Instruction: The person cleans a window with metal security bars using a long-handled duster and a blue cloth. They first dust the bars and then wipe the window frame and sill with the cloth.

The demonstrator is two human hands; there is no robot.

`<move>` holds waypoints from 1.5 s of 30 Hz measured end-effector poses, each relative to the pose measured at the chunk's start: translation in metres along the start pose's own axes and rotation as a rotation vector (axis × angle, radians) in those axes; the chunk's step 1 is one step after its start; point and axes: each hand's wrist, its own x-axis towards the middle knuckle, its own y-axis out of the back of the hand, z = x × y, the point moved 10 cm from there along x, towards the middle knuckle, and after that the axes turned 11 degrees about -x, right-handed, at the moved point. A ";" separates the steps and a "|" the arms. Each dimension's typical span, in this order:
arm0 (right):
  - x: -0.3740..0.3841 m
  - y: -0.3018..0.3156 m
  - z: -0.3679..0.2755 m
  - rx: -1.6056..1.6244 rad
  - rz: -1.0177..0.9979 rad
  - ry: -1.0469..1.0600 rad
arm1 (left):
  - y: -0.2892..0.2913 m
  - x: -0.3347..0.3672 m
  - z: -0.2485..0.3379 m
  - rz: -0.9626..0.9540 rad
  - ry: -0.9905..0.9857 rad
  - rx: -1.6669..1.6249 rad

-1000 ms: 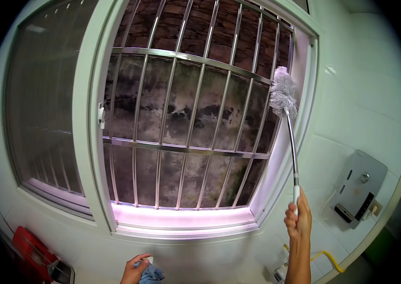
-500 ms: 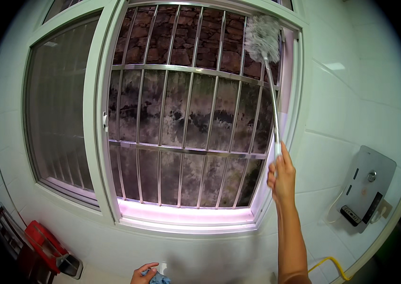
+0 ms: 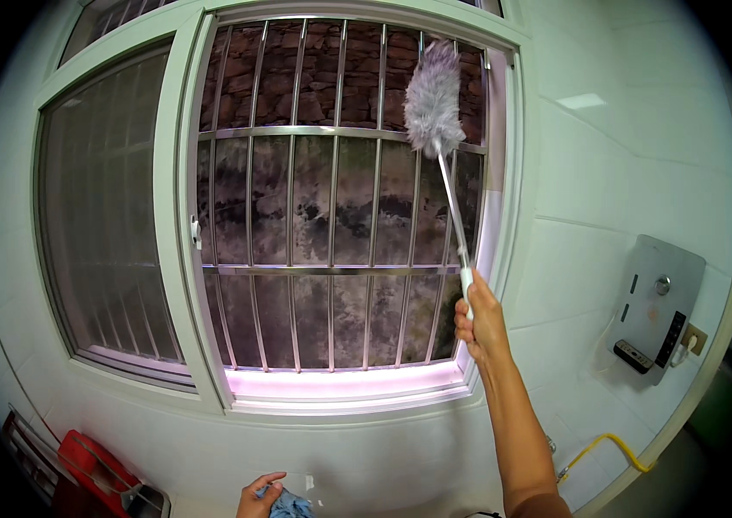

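Observation:
My right hand [image 3: 483, 319] is wrapped round the white handle of a duster, its arm stretched up toward the window. The duster's fluffy grey head [image 3: 435, 102] is raised at the upper right of the window opening, over the metal bars [image 3: 334, 181]. A thin shaft [image 3: 452, 203] runs between head and handle, leaning a little to the left. Low in the view, my left hand [image 3: 259, 496] is closed on a crumpled blue cloth [image 3: 290, 505]; part of hand and cloth is cut off by the lower edge.
The white window frame [image 3: 177, 216] has a sliding pane [image 3: 107, 207] at the left. On the tiled wall to the right hangs a grey metal box [image 3: 661, 298] with a plugged cord. A yellow hose [image 3: 612, 440] is below it. Something red [image 3: 94, 466] stands at the lower left.
The duster head has moved left and down from the window's upper right corner, onto the bars. My right hand has shifted slightly left. My left hand still holds the cloth.

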 end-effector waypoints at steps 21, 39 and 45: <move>-0.014 -0.087 -0.073 -0.100 -0.057 0.112 | 0.055 -0.008 0.018 -0.027 -0.028 -0.036; -0.144 -0.043 0.022 -0.148 0.030 -0.075 | 0.059 -0.015 0.007 -0.021 -0.012 -0.081; -0.095 -0.087 -0.037 -0.142 -0.084 0.148 | 0.059 -0.025 0.013 0.018 0.000 -0.069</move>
